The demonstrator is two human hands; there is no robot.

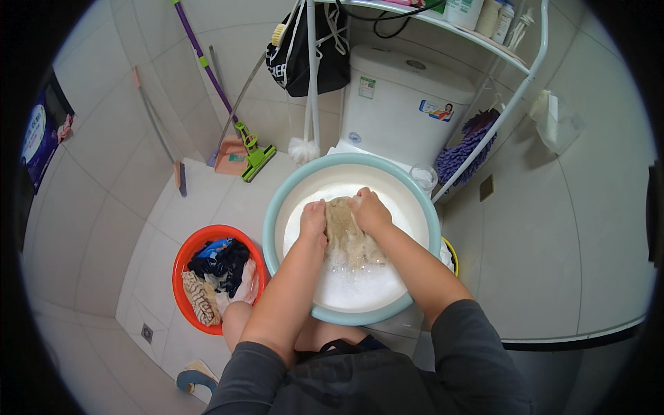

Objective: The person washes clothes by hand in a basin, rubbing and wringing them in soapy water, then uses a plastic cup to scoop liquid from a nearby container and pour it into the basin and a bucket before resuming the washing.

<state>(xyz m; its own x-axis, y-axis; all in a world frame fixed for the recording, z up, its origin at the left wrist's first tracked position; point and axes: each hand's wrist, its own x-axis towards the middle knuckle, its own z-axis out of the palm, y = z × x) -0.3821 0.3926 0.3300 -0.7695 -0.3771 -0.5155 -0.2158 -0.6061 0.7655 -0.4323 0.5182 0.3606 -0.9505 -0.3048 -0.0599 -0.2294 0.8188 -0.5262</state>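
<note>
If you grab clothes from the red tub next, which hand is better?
Probably the left hand: the red tub sits on that side. The right hand is farther away, and both hold the cloth.

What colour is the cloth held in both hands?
The cloth is beige; it shows best in the head view.

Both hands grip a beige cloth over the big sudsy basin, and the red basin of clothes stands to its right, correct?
Not quite: the head view shows the red basin to the left of the big basin. The left hand and right hand do grip the beige cloth.
</note>
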